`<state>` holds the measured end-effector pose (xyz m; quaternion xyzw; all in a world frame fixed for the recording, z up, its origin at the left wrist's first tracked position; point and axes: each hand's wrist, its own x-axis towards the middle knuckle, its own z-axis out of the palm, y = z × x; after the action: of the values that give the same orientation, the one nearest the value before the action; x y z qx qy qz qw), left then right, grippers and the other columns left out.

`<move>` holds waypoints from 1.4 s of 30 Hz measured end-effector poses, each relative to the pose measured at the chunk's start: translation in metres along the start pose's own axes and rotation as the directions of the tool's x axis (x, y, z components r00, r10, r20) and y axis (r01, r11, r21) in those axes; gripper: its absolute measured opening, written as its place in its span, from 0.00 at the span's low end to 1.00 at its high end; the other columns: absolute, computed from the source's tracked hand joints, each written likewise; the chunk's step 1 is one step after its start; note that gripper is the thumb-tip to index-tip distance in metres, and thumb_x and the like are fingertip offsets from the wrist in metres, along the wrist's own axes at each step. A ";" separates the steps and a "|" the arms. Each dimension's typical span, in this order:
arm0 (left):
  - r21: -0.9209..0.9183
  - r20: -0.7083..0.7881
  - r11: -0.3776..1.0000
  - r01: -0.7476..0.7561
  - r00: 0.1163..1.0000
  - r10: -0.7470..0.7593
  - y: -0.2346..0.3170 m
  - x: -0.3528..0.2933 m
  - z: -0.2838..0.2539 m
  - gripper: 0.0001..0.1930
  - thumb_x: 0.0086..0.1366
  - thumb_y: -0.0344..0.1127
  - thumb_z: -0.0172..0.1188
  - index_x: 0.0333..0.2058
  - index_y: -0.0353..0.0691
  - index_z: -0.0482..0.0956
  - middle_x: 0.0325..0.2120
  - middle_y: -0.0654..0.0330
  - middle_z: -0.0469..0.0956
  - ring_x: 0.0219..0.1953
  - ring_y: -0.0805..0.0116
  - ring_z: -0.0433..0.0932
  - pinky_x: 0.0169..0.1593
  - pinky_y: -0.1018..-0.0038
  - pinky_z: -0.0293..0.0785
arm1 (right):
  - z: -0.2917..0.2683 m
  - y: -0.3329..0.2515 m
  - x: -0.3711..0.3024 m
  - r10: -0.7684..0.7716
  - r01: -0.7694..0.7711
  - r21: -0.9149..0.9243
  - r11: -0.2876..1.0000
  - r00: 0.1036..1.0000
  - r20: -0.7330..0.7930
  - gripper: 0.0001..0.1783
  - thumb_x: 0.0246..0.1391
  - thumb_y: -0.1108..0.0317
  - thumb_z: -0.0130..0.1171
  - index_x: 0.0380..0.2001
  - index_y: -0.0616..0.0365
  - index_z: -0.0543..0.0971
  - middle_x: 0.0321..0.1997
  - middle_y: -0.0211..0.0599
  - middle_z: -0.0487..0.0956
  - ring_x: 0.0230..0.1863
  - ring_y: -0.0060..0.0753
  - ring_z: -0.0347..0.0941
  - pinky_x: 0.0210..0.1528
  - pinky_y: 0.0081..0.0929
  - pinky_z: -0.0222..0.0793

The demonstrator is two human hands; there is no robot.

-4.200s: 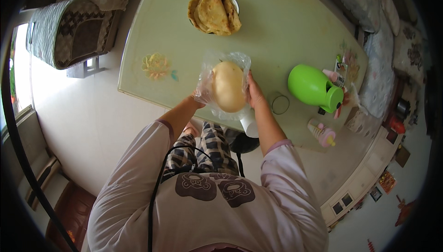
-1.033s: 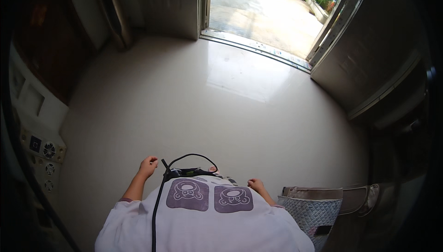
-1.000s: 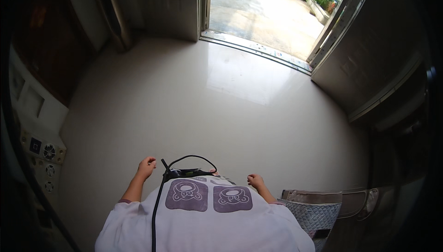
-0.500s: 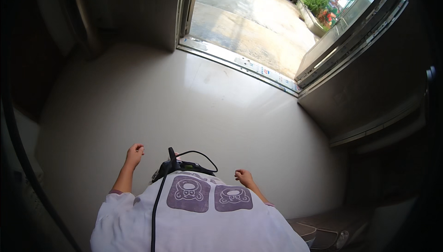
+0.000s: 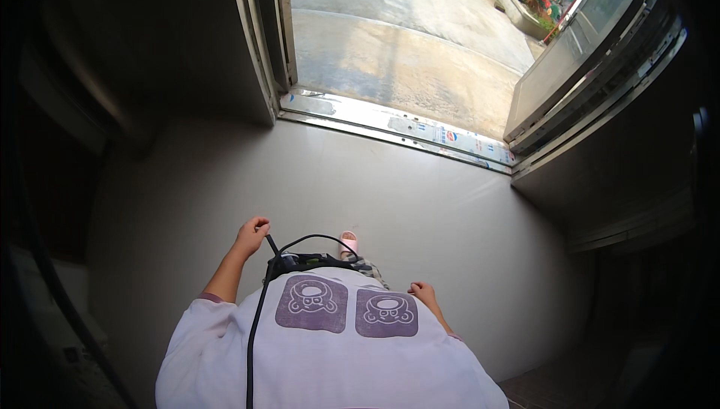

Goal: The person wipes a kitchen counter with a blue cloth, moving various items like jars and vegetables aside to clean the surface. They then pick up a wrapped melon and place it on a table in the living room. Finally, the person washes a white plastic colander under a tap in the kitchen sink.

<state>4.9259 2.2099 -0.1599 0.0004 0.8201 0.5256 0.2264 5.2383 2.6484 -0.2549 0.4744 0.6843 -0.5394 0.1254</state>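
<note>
My left hand hangs out in front of me at the left, its fingers loosely curled together with nothing visible in them. It is nearest to the upper bend of a black cable that runs down over my white shirt; whether they touch I cannot tell. At my right side, my right hand is low beside the shirt, fingers curled, with no object showing in it. A black pouch with the looped cable sits at my waist. Below it, one foot in a pink slipper shows on the floor.
Ahead lies a doorway with a metal threshold, partly covered in printed film. A glazed door leaf stands swung outward at the right. Outside are a concrete yard and a planter. Dark walls flank the pale floor.
My left hand has swung rightward and slightly up, closer to the cable. My right hand has shifted right and down. The view has turned, and a pink-slippered foot now shows more clearly.
</note>
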 end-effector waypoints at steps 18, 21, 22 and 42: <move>-0.159 -0.160 0.985 0.074 0.982 -0.099 0.162 0.445 0.031 0.11 0.61 0.32 0.54 0.41 0.34 0.76 0.32 0.60 0.78 0.30 0.72 0.78 0.37 0.75 0.74 | -0.009 -0.562 0.393 -0.335 0.384 -0.122 0.915 0.894 0.298 0.19 0.56 0.62 0.54 0.47 0.63 0.76 0.36 0.38 0.81 0.32 0.27 0.79 0.37 0.23 0.73; -0.134 -0.100 0.990 0.032 0.994 -0.046 0.220 0.550 0.039 0.11 0.61 0.32 0.55 0.41 0.34 0.76 0.32 0.60 0.78 0.30 0.72 0.78 0.37 0.75 0.74 | -0.052 -0.580 0.442 -0.268 0.296 -0.190 0.936 0.950 0.162 0.18 0.55 0.64 0.54 0.44 0.65 0.77 0.34 0.40 0.81 0.30 0.29 0.80 0.34 0.23 0.74; -0.136 -0.053 0.990 -0.027 0.998 0.020 0.240 0.582 0.040 0.11 0.61 0.32 0.55 0.41 0.34 0.76 0.32 0.60 0.78 0.30 0.72 0.78 0.37 0.75 0.74 | -0.066 -0.586 0.455 -0.196 0.207 -0.157 0.966 0.977 0.085 0.18 0.54 0.64 0.53 0.44 0.65 0.77 0.34 0.41 0.82 0.30 0.30 0.80 0.34 0.23 0.74; -0.249 -0.309 0.966 0.074 0.939 -0.152 0.447 0.936 0.035 0.09 0.62 0.30 0.54 0.41 0.36 0.75 0.32 0.60 0.79 0.29 0.72 0.78 0.34 0.78 0.73 | -0.105 -0.997 0.937 -0.254 0.265 -0.351 0.898 0.964 0.079 0.14 0.49 0.64 0.51 0.34 0.58 0.82 0.24 0.39 0.82 0.23 0.30 0.79 0.29 0.28 0.75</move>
<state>3.9932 2.6639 -0.1336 -0.1606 0.7772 0.5971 0.1163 4.0063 3.2516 -0.2373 0.3395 0.8263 -0.4245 0.1475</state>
